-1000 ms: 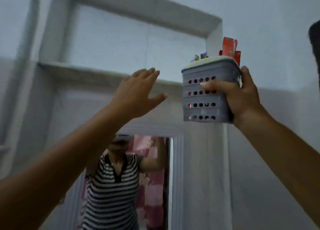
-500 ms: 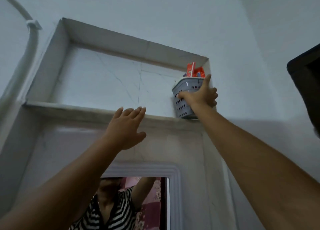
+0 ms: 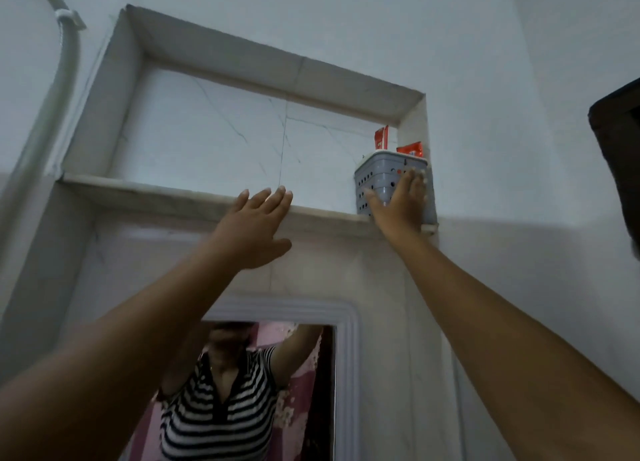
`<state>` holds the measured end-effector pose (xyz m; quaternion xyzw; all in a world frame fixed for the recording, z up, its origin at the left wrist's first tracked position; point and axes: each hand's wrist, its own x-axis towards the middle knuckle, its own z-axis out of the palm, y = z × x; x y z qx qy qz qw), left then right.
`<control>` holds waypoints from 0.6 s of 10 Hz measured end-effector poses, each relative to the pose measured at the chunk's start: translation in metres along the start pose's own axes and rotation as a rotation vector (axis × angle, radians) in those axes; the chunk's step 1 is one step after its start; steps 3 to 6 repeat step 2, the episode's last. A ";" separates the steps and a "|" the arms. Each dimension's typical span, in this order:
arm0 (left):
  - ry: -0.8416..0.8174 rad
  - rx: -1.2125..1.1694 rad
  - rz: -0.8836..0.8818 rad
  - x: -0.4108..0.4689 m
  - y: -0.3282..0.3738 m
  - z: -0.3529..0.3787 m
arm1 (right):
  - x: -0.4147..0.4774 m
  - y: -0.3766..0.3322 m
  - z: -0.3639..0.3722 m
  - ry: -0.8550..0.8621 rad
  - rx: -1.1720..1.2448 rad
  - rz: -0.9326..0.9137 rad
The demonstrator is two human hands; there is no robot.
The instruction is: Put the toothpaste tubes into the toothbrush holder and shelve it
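Observation:
The grey perforated toothbrush holder (image 3: pixel 375 180) stands at the right end of the marble shelf ledge (image 3: pixel 156 193), tucked into the corner of the wall niche. Two red toothpaste tubes (image 3: pixel 381 138) (image 3: pixel 410 148) stick up out of it. My right hand (image 3: pixel 401 206) lies flat against the holder's front, fingers straight and slightly apart, not wrapped around it. My left hand (image 3: pixel 254 228) is raised with its fingers spread, fingertips at the shelf's front edge, holding nothing.
Below the shelf a framed mirror (image 3: pixel 263 391) reflects a person in a striped shirt with raised arms. A white pipe (image 3: pixel 65 65) curves down the wall at left. A dark object (image 3: pixel 620 155) juts in at the right edge.
The holder went from held in the air to standing on the shelf's right end. My right hand has loosened from a grip to a flat palm on it. My left hand rose to the ledge.

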<state>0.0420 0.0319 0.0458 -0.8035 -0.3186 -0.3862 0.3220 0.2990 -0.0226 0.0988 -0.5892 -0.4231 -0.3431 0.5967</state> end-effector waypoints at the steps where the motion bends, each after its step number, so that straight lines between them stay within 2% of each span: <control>1: 0.027 -0.023 -0.010 -0.019 0.004 -0.007 | -0.039 -0.004 -0.013 -0.053 0.134 -0.039; 2: 0.161 -0.029 -0.018 -0.055 0.016 -0.009 | -0.085 -0.007 -0.027 -0.094 0.270 -0.144; 6: 0.161 -0.029 -0.018 -0.055 0.016 -0.009 | -0.085 -0.007 -0.027 -0.094 0.270 -0.144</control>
